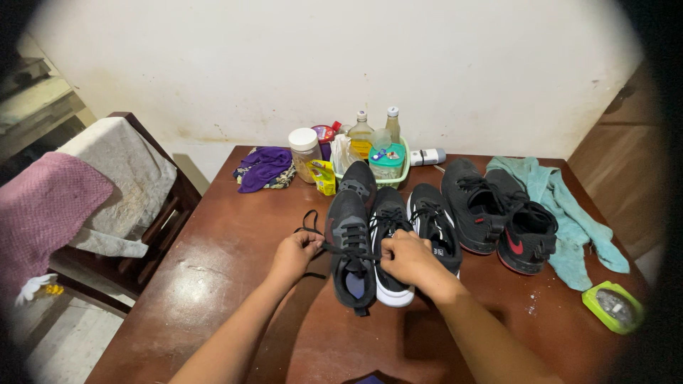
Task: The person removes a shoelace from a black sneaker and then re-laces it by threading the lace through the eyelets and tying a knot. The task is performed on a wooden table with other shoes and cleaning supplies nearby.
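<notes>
Left hand: my left hand [295,250] pinches a black lace [310,222].
Right hand: my right hand [407,257] pinches the lace's other end.
Shoe: dark sneaker [350,245], mid-table [213,284], between both hands.
Neighbours: black-and-white sneakers [413,227] touching its right side.

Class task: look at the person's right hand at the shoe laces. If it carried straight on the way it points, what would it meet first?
The right hand points leftward, so probably the grey-black shoe whose lace it pulls.
</notes>
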